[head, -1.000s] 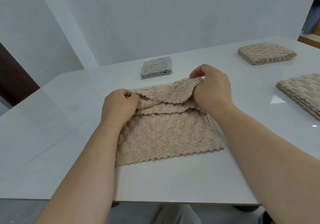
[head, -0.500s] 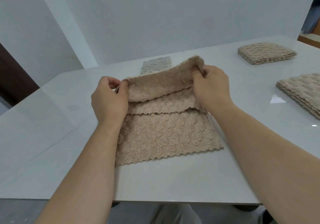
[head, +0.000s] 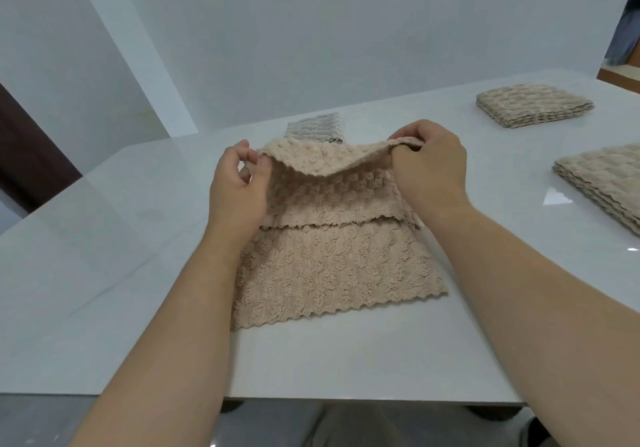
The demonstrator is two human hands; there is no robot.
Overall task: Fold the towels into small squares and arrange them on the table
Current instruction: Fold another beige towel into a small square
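Note:
A beige textured towel (head: 332,266) lies in the middle of the white table (head: 121,273), its near scalloped edge flat on the surface. Its far part is lifted off the table. My left hand (head: 239,190) pinches the raised left corner between thumb and fingers. My right hand (head: 429,166) grips the raised right corner. The lifted edge sags between the two hands, above a folded layer.
A small folded grey towel (head: 315,128) sits just beyond the lifted edge. A folded beige towel (head: 533,105) lies at the far right, and a stack of beige towels (head: 609,180) at the right edge. A wall runs behind the table.
Both hands have raised the towel's far edge from the table and pulled it outward, so it now hangs spread between them.

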